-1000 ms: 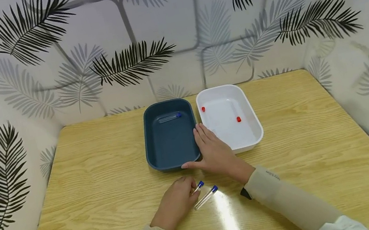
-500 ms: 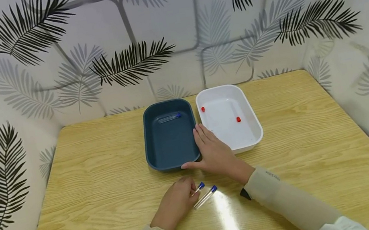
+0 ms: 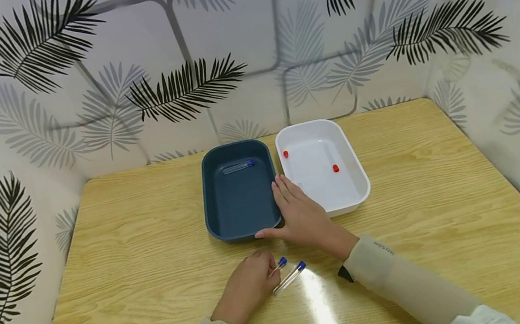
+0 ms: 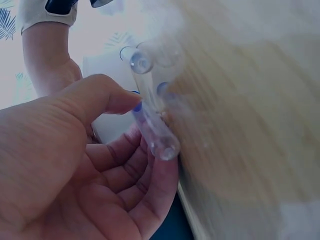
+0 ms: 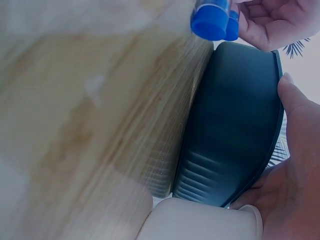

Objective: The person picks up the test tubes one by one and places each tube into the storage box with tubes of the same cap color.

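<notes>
In the head view my left hand (image 3: pixel 249 285) pinches a blue-capped clear test tube (image 4: pixel 156 131) between thumb and fingers, close over the table. A second blue-capped test tube (image 3: pixel 290 278) lies slanted on the wood just right of it. My right hand (image 3: pixel 300 217) rests at the near right corner of a dark blue tray (image 3: pixel 242 208), fingers straight along the right rim and thumb at the near rim. Inside that tray, toward the back, lies another test tube with a blue cap (image 3: pixel 238 166).
A white tray (image 3: pixel 324 194) stands beside the dark blue one, with two small red caps (image 3: pixel 335 168) in it. Both trays sit toward the back of the wooden table (image 3: pixel 142 262), before a leaf-patterned backdrop (image 3: pixel 237 28). Light glares off the wood near the front.
</notes>
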A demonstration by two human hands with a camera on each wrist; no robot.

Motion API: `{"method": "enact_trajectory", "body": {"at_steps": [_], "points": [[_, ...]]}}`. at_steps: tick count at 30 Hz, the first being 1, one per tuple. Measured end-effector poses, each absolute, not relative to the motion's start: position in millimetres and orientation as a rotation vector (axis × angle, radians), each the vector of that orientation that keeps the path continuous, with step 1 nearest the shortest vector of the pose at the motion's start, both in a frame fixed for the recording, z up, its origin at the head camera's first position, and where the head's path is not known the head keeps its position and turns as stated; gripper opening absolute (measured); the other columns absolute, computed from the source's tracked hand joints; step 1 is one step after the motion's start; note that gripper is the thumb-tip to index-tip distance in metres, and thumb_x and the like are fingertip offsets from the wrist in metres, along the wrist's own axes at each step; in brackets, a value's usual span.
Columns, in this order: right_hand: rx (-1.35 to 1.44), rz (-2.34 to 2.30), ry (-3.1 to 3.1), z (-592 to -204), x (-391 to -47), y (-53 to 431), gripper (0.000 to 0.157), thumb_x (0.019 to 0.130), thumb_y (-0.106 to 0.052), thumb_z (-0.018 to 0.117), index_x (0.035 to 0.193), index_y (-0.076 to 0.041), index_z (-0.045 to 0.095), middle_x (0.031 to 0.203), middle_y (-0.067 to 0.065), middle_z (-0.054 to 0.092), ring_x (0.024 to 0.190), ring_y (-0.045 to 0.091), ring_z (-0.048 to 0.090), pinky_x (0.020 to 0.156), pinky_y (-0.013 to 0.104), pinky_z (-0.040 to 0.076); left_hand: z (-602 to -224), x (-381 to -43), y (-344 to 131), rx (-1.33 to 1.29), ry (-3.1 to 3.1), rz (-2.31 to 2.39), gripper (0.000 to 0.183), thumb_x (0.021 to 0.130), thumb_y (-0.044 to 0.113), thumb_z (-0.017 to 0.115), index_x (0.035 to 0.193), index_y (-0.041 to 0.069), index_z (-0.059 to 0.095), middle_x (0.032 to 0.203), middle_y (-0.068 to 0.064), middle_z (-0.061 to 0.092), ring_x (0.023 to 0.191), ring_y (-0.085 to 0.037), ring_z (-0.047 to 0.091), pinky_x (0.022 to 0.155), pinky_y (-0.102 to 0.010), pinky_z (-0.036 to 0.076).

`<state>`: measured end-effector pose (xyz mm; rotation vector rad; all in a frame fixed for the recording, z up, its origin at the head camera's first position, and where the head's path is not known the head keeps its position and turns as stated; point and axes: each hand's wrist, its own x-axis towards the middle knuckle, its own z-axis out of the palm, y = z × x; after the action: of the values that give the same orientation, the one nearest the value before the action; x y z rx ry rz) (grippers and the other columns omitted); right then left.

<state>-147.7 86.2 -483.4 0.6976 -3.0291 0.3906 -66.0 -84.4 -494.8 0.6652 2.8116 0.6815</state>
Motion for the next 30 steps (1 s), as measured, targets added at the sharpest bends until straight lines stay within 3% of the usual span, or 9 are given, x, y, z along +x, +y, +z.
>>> {"method": "enact_trajectory", "body": {"at_steps": [11,19,25,30], "points": [[0.707,0.391,-3.009,-483.9,-147.7,85.5,0.119,0.069,-0.087,0.033,0.146,0.002,0.017,0.153,0.016,0.011,0.141,0.024,0.003,0.111,0.035,0.012,-487.1,-65.0,-98.1,0.771,2.759,0.764,0.006,0.084,0.011,0.058,0.085,0.016,0.055,0.074,0.010,0.047,0.064,-0.005,0.046,0.058,-0.020,0.041],[0.724,0.376,-2.980,-484.4,-148.7,86.2,0.119,0.070,-0.086,0.033,0.146,0.004,0.019,0.152,0.017,0.013,0.141,0.025,0.004,0.111,0.035,0.013,-452.2,-65.1,-109.6,0.879,2.628,1.062,0.011,0.088,0.013,0.060,0.098,0.014,0.057,0.087,0.010,0.053,0.076,-0.004,0.052,0.069,-0.021,0.047],[0.751,0.301,-2.986,-482.9,-150.1,86.8,0.113,0.074,-0.082,0.036,0.145,0.004,0.021,0.152,0.017,0.015,0.141,0.026,0.005,0.111,0.036,0.013,-425.8,-70.8,-118.7,0.925,2.621,1.385,0.012,0.088,0.009,0.061,0.099,0.015,0.057,0.092,0.009,0.056,0.081,-0.005,0.055,0.073,-0.028,0.051],[0.726,0.343,-3.009,-483.3,-149.1,86.8,0.118,0.070,-0.087,0.031,0.146,0.003,0.019,0.152,0.016,0.013,0.141,0.025,0.004,0.111,0.035,0.013,-412.6,-76.8,-124.6,0.881,2.610,1.659,0.013,0.090,0.009,0.060,0.102,0.012,0.058,0.095,0.004,0.059,0.082,-0.011,0.057,0.073,-0.031,0.052]]}}
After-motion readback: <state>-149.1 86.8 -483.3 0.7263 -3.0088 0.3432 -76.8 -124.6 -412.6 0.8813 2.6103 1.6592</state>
